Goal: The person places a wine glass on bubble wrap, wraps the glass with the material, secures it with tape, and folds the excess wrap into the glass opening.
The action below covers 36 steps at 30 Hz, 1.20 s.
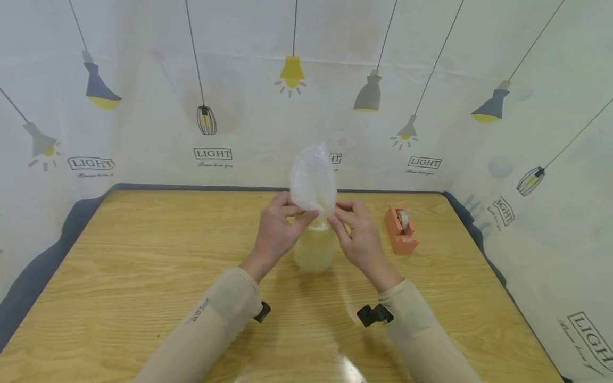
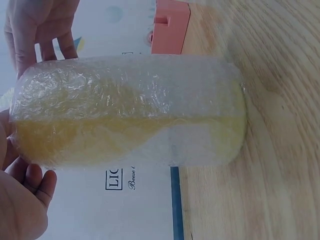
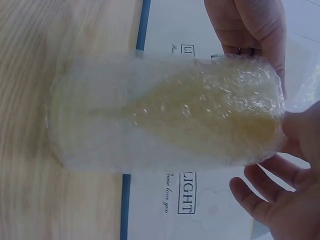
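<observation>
A yellow stemmed glass (image 2: pixel 60 140) stands upright on the table, seen blurred through a sleeve of clear bubble wrap (image 1: pixel 313 178). The loose top of the wrap rises above the glass as a pale, upright flap. At the left of that top, my left hand (image 1: pixel 280 229) pinches the wrap between thumb and fingers. My right hand (image 1: pixel 358 234) pinches it from the opposite side, its fingertips close to the left ones. In the right wrist view, the bowl narrows to a thin stem inside the wrap, and some right-hand fingers (image 3: pixel 257 192) extend beside the rim end.
To the right of the wrapped glass, an orange tape dispenser (image 1: pixel 401 231) with a roll of tape sits on the wooden table (image 1: pixel 167 244). Behind the table hangs a pale sheet (image 1: pixel 249 80) printed with lamps. Each wrist carries a small black camera mount (image 1: pixel 375 315).
</observation>
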Each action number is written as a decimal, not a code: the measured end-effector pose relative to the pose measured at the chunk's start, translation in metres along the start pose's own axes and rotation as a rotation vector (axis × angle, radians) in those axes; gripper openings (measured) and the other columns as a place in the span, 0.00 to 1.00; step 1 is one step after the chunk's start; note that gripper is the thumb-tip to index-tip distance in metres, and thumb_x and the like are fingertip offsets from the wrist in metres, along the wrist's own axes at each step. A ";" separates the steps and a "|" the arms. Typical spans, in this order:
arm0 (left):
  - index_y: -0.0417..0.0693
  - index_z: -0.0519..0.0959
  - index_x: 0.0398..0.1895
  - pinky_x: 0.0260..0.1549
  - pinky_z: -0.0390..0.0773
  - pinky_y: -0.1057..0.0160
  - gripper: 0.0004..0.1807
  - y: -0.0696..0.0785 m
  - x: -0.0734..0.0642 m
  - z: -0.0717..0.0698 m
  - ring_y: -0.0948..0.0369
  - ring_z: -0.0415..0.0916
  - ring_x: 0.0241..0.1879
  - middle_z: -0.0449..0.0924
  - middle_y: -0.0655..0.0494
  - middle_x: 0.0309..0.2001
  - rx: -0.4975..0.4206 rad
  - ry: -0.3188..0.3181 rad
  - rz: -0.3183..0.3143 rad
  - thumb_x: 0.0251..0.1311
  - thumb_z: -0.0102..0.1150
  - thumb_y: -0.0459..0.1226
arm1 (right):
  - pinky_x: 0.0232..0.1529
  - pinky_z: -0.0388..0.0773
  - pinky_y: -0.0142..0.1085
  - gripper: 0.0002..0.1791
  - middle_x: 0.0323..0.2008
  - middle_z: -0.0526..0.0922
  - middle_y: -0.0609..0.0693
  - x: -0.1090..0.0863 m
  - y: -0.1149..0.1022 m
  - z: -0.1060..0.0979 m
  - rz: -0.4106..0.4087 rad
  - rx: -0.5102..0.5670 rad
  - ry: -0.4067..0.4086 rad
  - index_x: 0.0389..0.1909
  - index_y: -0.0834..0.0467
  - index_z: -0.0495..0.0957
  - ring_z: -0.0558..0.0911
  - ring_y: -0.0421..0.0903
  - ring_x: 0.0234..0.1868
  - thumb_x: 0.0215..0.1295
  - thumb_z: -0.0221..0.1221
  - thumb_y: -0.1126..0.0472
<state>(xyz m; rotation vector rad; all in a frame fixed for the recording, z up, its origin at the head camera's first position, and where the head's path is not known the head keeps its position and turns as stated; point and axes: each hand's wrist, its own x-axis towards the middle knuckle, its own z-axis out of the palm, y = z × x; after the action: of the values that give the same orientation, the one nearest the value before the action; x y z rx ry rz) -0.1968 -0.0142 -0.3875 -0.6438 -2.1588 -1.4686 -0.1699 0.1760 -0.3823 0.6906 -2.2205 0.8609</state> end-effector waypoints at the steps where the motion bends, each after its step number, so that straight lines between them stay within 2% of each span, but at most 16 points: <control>1: 0.36 0.90 0.39 0.35 0.85 0.52 0.12 0.000 0.000 0.000 0.51 0.80 0.45 0.84 0.45 0.43 0.002 0.000 0.000 0.58 0.76 0.38 | 0.43 0.80 0.55 0.15 0.46 0.80 0.67 0.001 0.000 -0.002 -0.006 0.000 -0.022 0.52 0.70 0.85 0.80 0.63 0.46 0.66 0.65 0.72; 4: 0.37 0.90 0.38 0.36 0.83 0.56 0.12 0.001 0.000 0.001 0.52 0.80 0.45 0.83 0.46 0.41 0.003 -0.006 -0.010 0.58 0.76 0.38 | 0.47 0.80 0.58 0.13 0.49 0.79 0.68 0.005 0.000 -0.010 0.008 0.040 -0.119 0.52 0.70 0.85 0.79 0.64 0.50 0.69 0.61 0.72; 6: 0.37 0.91 0.37 0.37 0.83 0.58 0.12 0.002 0.000 0.001 0.53 0.79 0.44 0.82 0.48 0.40 0.000 -0.012 -0.019 0.57 0.77 0.38 | 0.47 0.80 0.59 0.11 0.50 0.78 0.69 0.009 0.001 -0.016 0.041 0.089 -0.193 0.48 0.70 0.87 0.78 0.65 0.50 0.71 0.58 0.72; 11: 0.40 0.91 0.36 0.34 0.78 0.62 0.11 0.003 0.001 -0.001 0.55 0.76 0.37 0.77 0.50 0.34 -0.006 -0.038 -0.054 0.57 0.77 0.40 | 0.48 0.81 0.56 0.13 0.51 0.77 0.63 0.022 0.007 -0.030 0.198 0.184 -0.371 0.37 0.67 0.89 0.79 0.61 0.50 0.76 0.56 0.67; 14: 0.41 0.92 0.35 0.33 0.74 0.62 0.11 0.003 0.002 -0.003 0.56 0.73 0.34 0.76 0.52 0.33 -0.013 -0.057 -0.090 0.56 0.78 0.41 | 0.44 0.81 0.49 0.11 0.49 0.79 0.60 0.030 0.008 -0.036 0.272 0.186 -0.434 0.42 0.66 0.90 0.80 0.57 0.48 0.75 0.60 0.65; 17: 0.41 0.92 0.35 0.33 0.73 0.62 0.11 0.003 0.003 -0.005 0.56 0.72 0.35 0.77 0.52 0.33 -0.021 -0.073 -0.123 0.54 0.79 0.40 | 0.41 0.80 0.43 0.10 0.47 0.81 0.59 0.035 0.008 -0.038 0.312 0.177 -0.453 0.45 0.65 0.89 0.80 0.55 0.45 0.72 0.64 0.64; 20: 0.41 0.91 0.36 0.34 0.75 0.61 0.12 0.003 0.004 -0.006 0.55 0.74 0.36 0.80 0.51 0.36 -0.023 -0.074 -0.140 0.53 0.80 0.40 | 0.43 0.83 0.43 0.09 0.46 0.82 0.57 0.039 0.007 -0.038 0.351 0.173 -0.451 0.43 0.65 0.90 0.81 0.54 0.46 0.68 0.67 0.63; 23: 0.40 0.89 0.41 0.35 0.74 0.60 0.17 0.003 0.003 -0.006 0.54 0.73 0.37 0.79 0.50 0.40 -0.036 -0.064 -0.177 0.52 0.81 0.41 | 0.47 0.85 0.47 0.07 0.44 0.82 0.56 0.042 0.007 -0.038 0.383 0.184 -0.443 0.40 0.64 0.89 0.81 0.54 0.46 0.65 0.70 0.64; 26: 0.43 0.82 0.51 0.40 0.75 0.58 0.25 0.003 0.003 -0.005 0.53 0.72 0.41 0.77 0.49 0.47 -0.066 -0.062 -0.206 0.52 0.81 0.41 | 0.47 0.86 0.47 0.07 0.43 0.83 0.57 0.045 0.008 -0.037 0.407 0.193 -0.443 0.38 0.63 0.88 0.82 0.54 0.45 0.62 0.72 0.65; 28: 0.45 0.77 0.59 0.45 0.77 0.56 0.31 0.003 0.003 -0.005 0.52 0.72 0.46 0.76 0.49 0.53 -0.089 -0.067 -0.205 0.52 0.81 0.40 | 0.46 0.85 0.47 0.08 0.43 0.84 0.56 0.045 0.008 -0.037 0.429 0.194 -0.449 0.39 0.62 0.86 0.83 0.54 0.45 0.62 0.72 0.64; 31: 0.48 0.72 0.69 0.55 0.78 0.50 0.39 0.002 0.004 -0.005 0.53 0.73 0.54 0.75 0.50 0.61 -0.116 -0.081 -0.170 0.53 0.80 0.38 | 0.45 0.85 0.47 0.10 0.46 0.84 0.57 0.046 0.008 -0.037 0.462 0.192 -0.463 0.42 0.63 0.85 0.83 0.55 0.46 0.62 0.72 0.64; 36: 0.50 0.71 0.71 0.59 0.75 0.47 0.39 0.001 0.004 -0.004 0.55 0.72 0.61 0.76 0.54 0.65 -0.146 -0.101 -0.141 0.56 0.78 0.37 | 0.50 0.85 0.51 0.25 0.47 0.82 0.60 0.045 0.006 -0.037 0.495 0.215 -0.461 0.59 0.63 0.76 0.83 0.57 0.49 0.63 0.72 0.64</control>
<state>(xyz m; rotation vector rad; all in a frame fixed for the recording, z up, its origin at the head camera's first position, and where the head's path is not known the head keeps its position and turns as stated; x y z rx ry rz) -0.1991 -0.0175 -0.3827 -0.6398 -2.2275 -1.7145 -0.1893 0.1964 -0.3303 0.4703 -2.8058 1.3032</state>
